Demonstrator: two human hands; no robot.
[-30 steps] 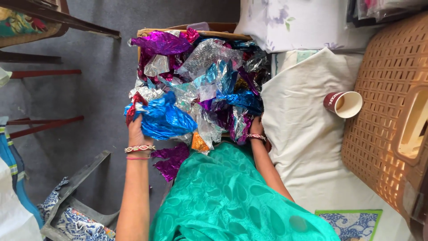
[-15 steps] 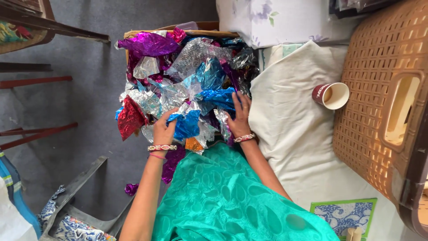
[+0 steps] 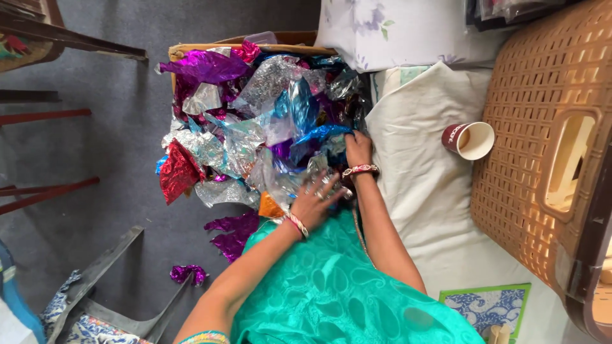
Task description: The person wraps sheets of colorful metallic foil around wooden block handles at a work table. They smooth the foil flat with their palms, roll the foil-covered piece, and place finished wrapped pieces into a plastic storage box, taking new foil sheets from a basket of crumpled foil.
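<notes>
Sliding inward, our left hand (image 3: pixel 313 202) now lies open and flat on the foil wrappers (image 3: pixel 255 127) heaped in the cardboard box (image 3: pixel 191 50) on the floor, while our right hand (image 3: pixel 357 148) presses open-fingered at the heap's right edge, gathering nothing yet.

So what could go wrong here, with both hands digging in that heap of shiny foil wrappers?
The foil heap overflows its cardboard box; a purple scrap already lies on the floor, so more may slide off as the left hand and right hand dig. The paper cup lies tipped on the cream cloth and could roll if nudged.
</notes>
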